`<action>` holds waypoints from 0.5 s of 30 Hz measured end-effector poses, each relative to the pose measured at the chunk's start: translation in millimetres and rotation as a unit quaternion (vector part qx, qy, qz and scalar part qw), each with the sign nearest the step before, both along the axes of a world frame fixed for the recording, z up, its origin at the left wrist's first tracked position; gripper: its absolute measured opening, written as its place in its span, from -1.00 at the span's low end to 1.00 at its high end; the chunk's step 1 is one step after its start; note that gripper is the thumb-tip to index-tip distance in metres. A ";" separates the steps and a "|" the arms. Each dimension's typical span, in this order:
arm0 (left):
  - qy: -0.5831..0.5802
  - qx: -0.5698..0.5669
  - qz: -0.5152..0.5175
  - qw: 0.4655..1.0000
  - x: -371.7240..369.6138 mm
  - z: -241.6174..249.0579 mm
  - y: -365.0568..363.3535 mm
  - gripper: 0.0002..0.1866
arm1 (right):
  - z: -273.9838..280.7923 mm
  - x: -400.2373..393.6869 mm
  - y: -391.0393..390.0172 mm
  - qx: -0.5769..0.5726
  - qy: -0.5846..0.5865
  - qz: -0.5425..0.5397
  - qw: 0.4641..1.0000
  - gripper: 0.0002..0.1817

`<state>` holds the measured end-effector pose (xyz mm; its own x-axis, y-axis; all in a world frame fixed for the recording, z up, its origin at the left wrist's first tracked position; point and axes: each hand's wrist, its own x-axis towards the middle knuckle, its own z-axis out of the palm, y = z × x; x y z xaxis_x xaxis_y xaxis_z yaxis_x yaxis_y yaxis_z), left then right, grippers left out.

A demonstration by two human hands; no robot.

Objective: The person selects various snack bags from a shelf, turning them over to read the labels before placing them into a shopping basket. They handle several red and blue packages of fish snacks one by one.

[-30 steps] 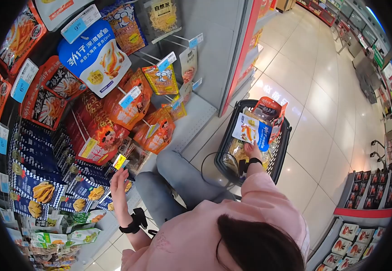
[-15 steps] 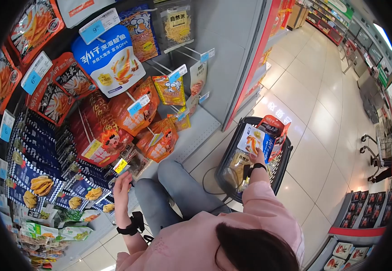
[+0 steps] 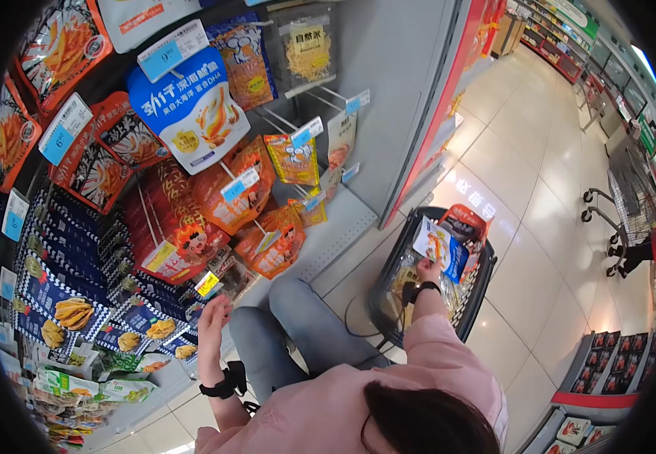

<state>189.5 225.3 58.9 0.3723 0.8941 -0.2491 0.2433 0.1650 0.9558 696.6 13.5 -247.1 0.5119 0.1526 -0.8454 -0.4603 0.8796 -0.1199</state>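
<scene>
My right hand [image 3: 429, 269] is inside the black shopping basket [image 3: 379, 296] on the floor, its fingers closed at the lower edge of a blue-and-white snack bag [image 3: 435, 240]. A red-and-black snack bag [image 3: 470, 221] stands behind that one, and a clear packet [image 3: 407, 280] lies beside my wrist. My left hand [image 3: 213, 318] is raised beside my knee, in front of the snack rack. Nothing is in it, and its fingers are loosely extended. Nearest to it are a yellow price tag [image 3: 207, 284] and dark blue snack bags [image 3: 160, 327].
Hanging snack bags [image 3: 192, 113] and price tags fill the rack on the left, above a grey shelf ledge [image 3: 335, 234]. Tiled floor [image 3: 525, 227] runs along the right. A shopping cart [image 3: 634, 216] and a display with red edging [image 3: 596, 401] stand there.
The blue-and-white bag has tilted and sits further down among the other packets, with my right hand still at it. The cart at the right has shifted. My left hand has hardly moved.
</scene>
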 end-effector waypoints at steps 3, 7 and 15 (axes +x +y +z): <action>-0.005 -0.014 0.028 0.999 -0.8 -4.0 2.7 -0.70 | 4.9 10.6 -0.5 -0.019 -0.006 0.000 1.000 -0.72; 0.029 0.001 0.039 0.999 -0.5 -8.6 6.9 -0.71 | 28.1 10.0 -1.6 -0.216 -0.153 0.155 0.952 -0.79; 0.023 0.013 -0.005 1.000 12.1 -13.3 2.3 -0.71 | 89.3 -40.7 29.7 -0.090 -0.277 0.088 0.953 -0.82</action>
<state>201.7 227.5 45.6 0.3702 0.8964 -0.2437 0.2889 0.1382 0.9473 655.9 43.3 -157.8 0.8667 0.1556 -0.4740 -0.4217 0.7361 -0.5294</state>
